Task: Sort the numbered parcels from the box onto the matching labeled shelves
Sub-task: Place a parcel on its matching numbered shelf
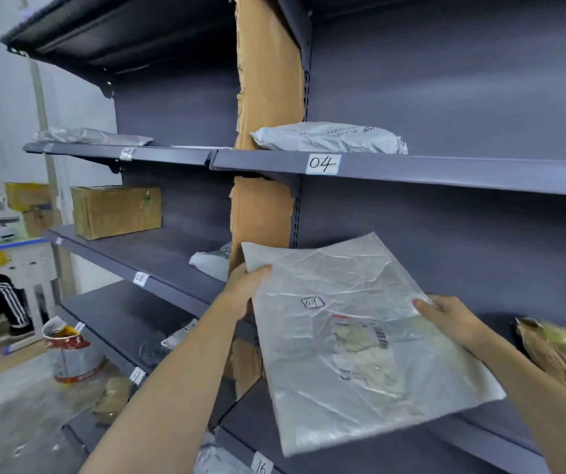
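Both hands hold one flat, crinkled, translucent grey plastic mailer bag in front of the dark grey metal shelving unit, tilted, at about 5 o'clock in view. Left hand grips the bag's upper-left edge, thumb on the top face. Right hand grips the right edge at 3 o'clock of the bag, thumb pressed on top. Bag carries a small handwritten tag, reading roughly "04" (blurred), and a printed shipping label below it.

White handwritten "04" shelf label sits on the shelf lip at 12 o'clock of the bag; a pale grey padded parcel lies on that shelf just above it. Brown cardboard box sits on the shelf at 9 o'clock. "08" label on the lip below it. "16" label at 6 o'clock. Torn brown cardboard divider stands between the bays.
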A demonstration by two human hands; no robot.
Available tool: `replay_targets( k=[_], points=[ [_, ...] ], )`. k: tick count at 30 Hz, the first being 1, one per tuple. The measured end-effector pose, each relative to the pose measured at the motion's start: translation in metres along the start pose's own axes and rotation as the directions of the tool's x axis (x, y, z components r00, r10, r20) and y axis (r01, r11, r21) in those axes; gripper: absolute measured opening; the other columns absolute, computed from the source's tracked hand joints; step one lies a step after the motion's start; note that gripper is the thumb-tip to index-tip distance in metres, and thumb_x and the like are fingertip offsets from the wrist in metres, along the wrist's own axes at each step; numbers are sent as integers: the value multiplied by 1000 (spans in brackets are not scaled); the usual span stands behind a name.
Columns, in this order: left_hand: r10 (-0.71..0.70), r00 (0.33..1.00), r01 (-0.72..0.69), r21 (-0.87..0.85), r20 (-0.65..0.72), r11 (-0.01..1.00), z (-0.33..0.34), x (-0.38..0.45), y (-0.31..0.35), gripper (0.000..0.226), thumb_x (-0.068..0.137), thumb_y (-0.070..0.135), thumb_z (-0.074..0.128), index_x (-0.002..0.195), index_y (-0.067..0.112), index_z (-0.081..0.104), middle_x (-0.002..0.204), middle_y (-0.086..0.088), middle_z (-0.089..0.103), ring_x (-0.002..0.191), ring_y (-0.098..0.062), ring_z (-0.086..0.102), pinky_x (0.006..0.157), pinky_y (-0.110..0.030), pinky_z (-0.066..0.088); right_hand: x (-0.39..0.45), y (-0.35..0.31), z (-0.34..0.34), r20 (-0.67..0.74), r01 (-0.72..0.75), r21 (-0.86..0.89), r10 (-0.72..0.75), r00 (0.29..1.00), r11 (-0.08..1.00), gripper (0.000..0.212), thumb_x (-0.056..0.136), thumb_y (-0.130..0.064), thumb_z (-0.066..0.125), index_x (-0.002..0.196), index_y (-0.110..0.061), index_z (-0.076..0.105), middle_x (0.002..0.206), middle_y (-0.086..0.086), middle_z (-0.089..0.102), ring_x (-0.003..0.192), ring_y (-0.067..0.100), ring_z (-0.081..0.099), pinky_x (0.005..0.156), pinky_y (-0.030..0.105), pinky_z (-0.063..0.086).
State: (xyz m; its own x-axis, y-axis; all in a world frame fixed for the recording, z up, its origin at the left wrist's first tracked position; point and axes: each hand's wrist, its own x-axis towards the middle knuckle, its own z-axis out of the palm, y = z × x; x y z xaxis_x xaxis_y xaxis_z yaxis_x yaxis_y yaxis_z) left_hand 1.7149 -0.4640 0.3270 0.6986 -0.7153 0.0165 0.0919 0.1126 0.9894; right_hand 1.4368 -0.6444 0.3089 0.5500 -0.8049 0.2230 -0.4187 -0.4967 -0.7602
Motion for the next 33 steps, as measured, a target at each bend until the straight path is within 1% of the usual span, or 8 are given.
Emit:
replay_targets(
  k=[4, 10, 15, 18, 23, 26, 29, 33],
  points=[
    [-27, 999, 28, 19, -29, 999, -6, 39, 14, 19, 95, 26, 56, 102, 10, 60, 108, -13, 65, 95, -25, 62, 85, -37, 51, 24, 0, -12, 124, -7, 11, 6, 992, 1000, 34, 91, -31, 56, 86, 0, 69, 74, 3, 68, 67, 12, 61, 65, 24, 47],
    [-295, 878, 334, -38, 377, 942, -29, 79, 46, 89, 84, 77, 28, 107, 2, 70, 114, -17, 67, 110, -31, 60, 95, -42, 45, 48, -3, -35, 227, -30, -78, 47, 973, 997, 41, 93, -31, 54, 82, 7, 63, 66, 0, 59, 59, 8, 53, 56, 17, 42],
    [-559, 691, 220, 603, 458, 766, -18, 105, 64, 79, 89, 67, 25, 128, 6, 55, 107, -9, 70, 95, -21, 67, 76, -32, 55, 54, -7, -42, 267, -80, -83, 100, 959, 993, 38, 90, -30, 56, 56, -14, 58, 52, -7, 51, 47, 4, 45, 52, 12, 39],
    [-639, 628, 64, 788, 445, 612, 6, 115, 62, 43, 95, 47, 42, 120, 16, 58, 112, -1, 63, 102, -15, 60, 91, -31, 49, 63, -14, -39, 236, -92, -86, 110, 966, 992, 44, 91, -29, 57, 48, -18, 55, 49, -10, 51, 44, 2, 46, 52, 11, 39],
    [-384, 731, -142, 675, 564, 724, 13, 138, 44, 36, 97, 17, 50, 132, 6, 51, 129, -13, 58, 111, -24, 57, 102, -37, 43, 76, -17, -31, 156, -114, -136, 135, 978, 984, 40, 92, -35, 56, 56, -16, 56, 51, -14, 55, 50, 0, 51, 57, 12, 41],
    [-250, 790, -174, 596, 559, 784, 9, 147, 40, 36, 96, 19, 54, 130, 8, 54, 123, -10, 62, 107, -21, 61, 94, -32, 48, 70, -15, -30, 192, -202, -77, 213, 958, 976, 52, 82, -62, 53, 83, -14, 71, 86, -6, 73, 84, 12, 67, 82, 21, 47],
    [-133, 815, -241, 538, 564, 808, 10, 149, 49, 29, 96, 20, 53, 123, 8, 57, 108, -3, 65, 89, -11, 62, 74, -18, 51, 53, -6, -38, 124, -309, 145, 292, 948, 940, 54, 77, -62, 63, 110, -19, 67, 123, -6, 60, 119, 14, 52, 107, 26, 31],
    [-59, 831, -251, 467, 553, 848, 16, 150, 61, 22, 96, 19, 54, 116, 11, 59, 96, 0, 64, 80, -8, 60, 66, -15, 49, 28, 26, -49, 155, -457, 432, 435, 887, 778, 103, 25, -66, 88, 110, -12, 68, 111, 13, 69, 107, 30, 62, 101, 45, 45]
  ],
)
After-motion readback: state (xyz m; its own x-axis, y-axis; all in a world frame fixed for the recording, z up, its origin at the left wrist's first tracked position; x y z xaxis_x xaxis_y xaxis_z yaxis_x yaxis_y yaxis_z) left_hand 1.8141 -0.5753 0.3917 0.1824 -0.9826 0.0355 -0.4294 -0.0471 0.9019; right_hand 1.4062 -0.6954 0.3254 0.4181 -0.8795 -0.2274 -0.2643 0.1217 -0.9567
